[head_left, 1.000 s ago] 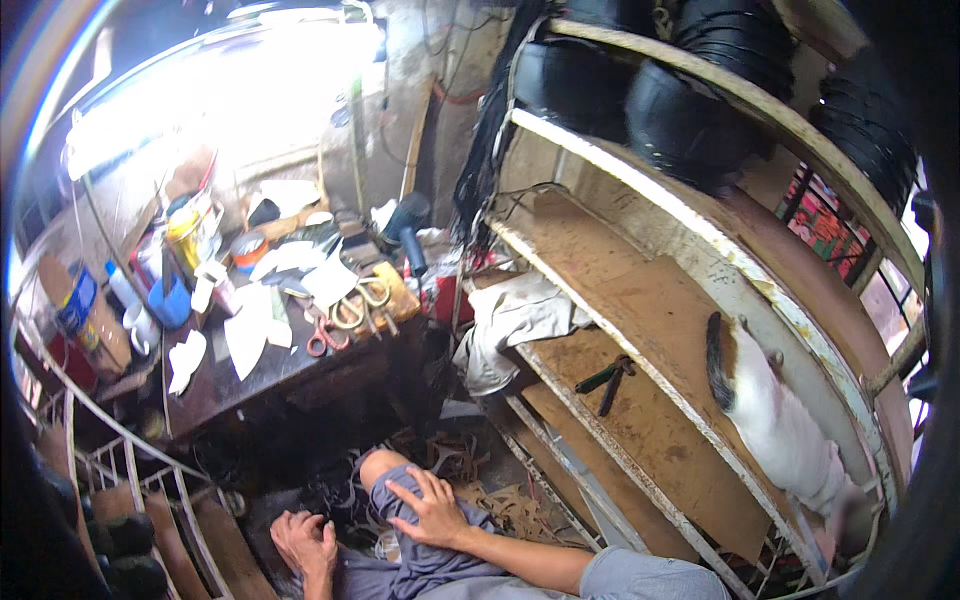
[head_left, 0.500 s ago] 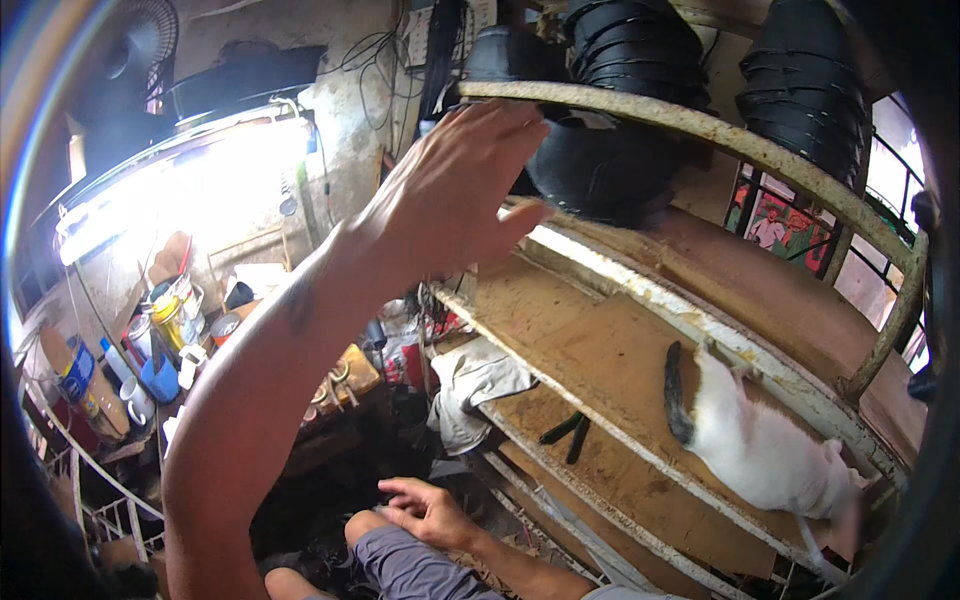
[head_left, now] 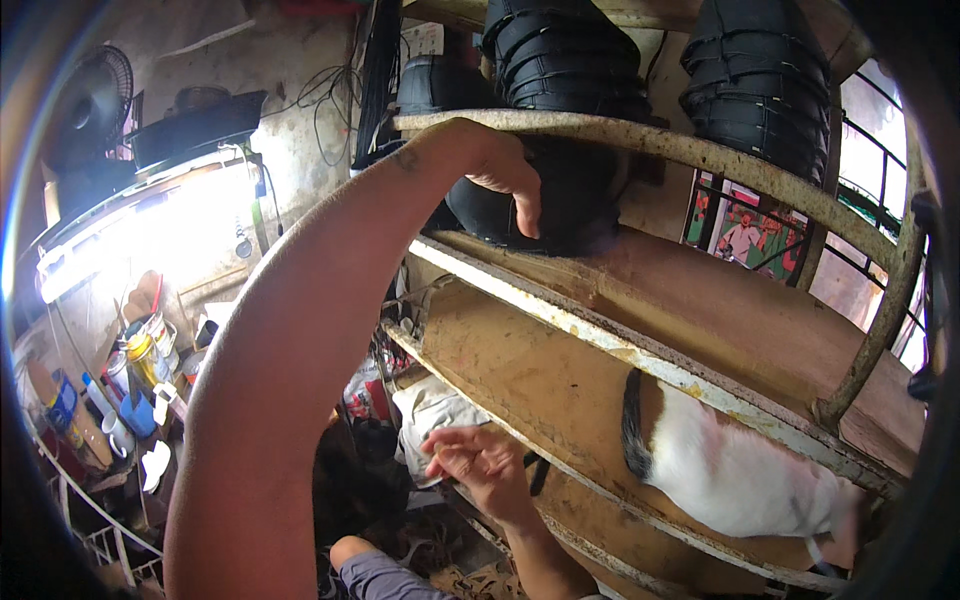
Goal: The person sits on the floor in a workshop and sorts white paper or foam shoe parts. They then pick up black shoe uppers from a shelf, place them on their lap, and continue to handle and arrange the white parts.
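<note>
My left hand (head_left: 500, 175) reaches under the upper rusty bar, at the front of a rounded black shell-like piece (head_left: 580, 205) on the upper shelf. Its thumb hangs down before the black surface; the other fingers are mostly hidden, so a grip cannot be made out. My right hand (head_left: 485, 465) is raised before the lower shelves, next to a pale cloth (head_left: 425, 405). Its fingers are loosely curled and slightly apart, with nothing visible in them.
Stacks of black shells (head_left: 570, 65) stand above the rusty bar (head_left: 680, 145). A white cat with a black tail (head_left: 740, 465) lies on the brown shelf board (head_left: 510, 345). At left, a lit tube lamp (head_left: 150, 220) hangs over cluttered cans, a blue cup (head_left: 137, 413) and tools.
My left hand has bent downward from a flat reach, onto the front of the black piece. My right hand has risen from beside my knee toward the cloth. The view has shifted.
</note>
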Demonstrator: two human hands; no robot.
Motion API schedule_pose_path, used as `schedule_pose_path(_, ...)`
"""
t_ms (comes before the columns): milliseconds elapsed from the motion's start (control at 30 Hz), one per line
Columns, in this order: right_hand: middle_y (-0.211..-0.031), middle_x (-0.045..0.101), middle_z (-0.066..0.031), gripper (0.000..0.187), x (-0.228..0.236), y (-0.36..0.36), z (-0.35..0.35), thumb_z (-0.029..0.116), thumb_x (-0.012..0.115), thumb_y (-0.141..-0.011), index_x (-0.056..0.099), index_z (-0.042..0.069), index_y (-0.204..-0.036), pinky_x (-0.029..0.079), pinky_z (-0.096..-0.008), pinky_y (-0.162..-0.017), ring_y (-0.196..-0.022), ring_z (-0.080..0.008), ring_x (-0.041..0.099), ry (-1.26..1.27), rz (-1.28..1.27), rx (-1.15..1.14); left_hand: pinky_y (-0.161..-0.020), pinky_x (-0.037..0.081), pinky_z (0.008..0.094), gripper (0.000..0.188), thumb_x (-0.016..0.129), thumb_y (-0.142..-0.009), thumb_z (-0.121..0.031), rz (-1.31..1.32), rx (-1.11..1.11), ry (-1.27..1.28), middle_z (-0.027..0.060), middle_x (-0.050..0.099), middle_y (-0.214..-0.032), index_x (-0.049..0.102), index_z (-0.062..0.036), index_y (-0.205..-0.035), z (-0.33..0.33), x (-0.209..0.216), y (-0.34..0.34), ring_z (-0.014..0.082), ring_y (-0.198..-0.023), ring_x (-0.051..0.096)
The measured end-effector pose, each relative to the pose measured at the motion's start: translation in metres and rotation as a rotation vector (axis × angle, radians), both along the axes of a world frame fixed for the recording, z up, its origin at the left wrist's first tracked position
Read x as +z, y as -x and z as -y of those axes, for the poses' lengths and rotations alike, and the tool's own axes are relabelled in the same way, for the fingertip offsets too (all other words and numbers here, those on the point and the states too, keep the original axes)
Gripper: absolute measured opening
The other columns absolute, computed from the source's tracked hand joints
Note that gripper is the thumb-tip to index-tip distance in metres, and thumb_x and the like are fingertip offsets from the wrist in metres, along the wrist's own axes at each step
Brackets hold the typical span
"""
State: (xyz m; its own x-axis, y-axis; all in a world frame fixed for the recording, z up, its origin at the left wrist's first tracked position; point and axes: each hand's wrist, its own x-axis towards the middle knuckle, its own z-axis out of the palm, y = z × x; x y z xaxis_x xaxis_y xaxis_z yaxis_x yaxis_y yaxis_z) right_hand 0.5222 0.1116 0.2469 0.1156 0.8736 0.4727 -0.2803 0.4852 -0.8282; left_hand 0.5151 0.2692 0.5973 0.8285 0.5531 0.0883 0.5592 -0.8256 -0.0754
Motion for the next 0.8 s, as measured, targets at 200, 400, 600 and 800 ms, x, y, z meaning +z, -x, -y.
schedule_pose_path(200, -0.124, 0.070, -0.0165, 0.044, 0.045, -0.006, 0.003, 0.013, 0.066, -0.105, 0.055, -0.002, -0.145, 0.059, -0.0347, -0.086, -0.103, -0.0225, 0.071, -0.157, -0.044, -0.165, -0.109, 0.049, 0.0429, 0.100, 0.094, -0.064, -0.048, 0.112, -0.012, -0.002, 0.0269, 0.062, -0.144, 0.060, 0.0098, -0.139, 0.016, -0.006, 0.032, 0.0381, -0.133, 0.060)
schedule_pose_path(400, -0.158, 0.045, -0.0245, 0.079, 0.103, -0.008, -0.001, 0.030, 0.067, -0.106, 0.026, -0.009, -0.162, 0.043, -0.0463, -0.117, -0.146, -0.0311, 0.047, -0.285, -0.132, -0.378, -0.105, 0.050, 0.0395, 0.083, 0.096, -0.063, -0.042, 0.200, -0.263, 0.124, 0.0245, 0.069, -0.133, 0.070, 0.0094, -0.124, 0.047, 0.012, 0.077, 0.0344, -0.125, 0.065)
schedule_pose_path(600, -0.151, 0.056, -0.0073, 0.070, 0.100, -0.001, -0.027, 0.030, 0.075, -0.101, 0.041, 0.008, -0.158, 0.041, -0.0459, -0.120, -0.142, -0.0239, 0.052, -0.616, -0.496, -0.062, -0.091, 0.055, 0.0402, 0.079, 0.097, -0.063, -0.049, 0.167, -0.361, 0.177, 0.0201, 0.075, -0.112, 0.071, 0.0057, -0.114, 0.096, 0.011, 0.140, 0.0272, -0.108, 0.072)
schedule_pose_path(800, -0.144, 0.059, -0.0085, 0.069, 0.071, 0.033, -0.003, 0.029, 0.083, -0.088, 0.053, 0.005, -0.145, 0.044, -0.0448, -0.113, -0.129, -0.0243, 0.057, -0.826, -0.055, -0.297, -0.076, 0.055, 0.0412, 0.066, 0.085, -0.079, -0.063, 0.263, -0.228, 0.218, 0.0135, 0.063, -0.076, 0.071, 0.0002, -0.091, 0.141, -0.042, 0.215, 0.0308, -0.071, 0.065)
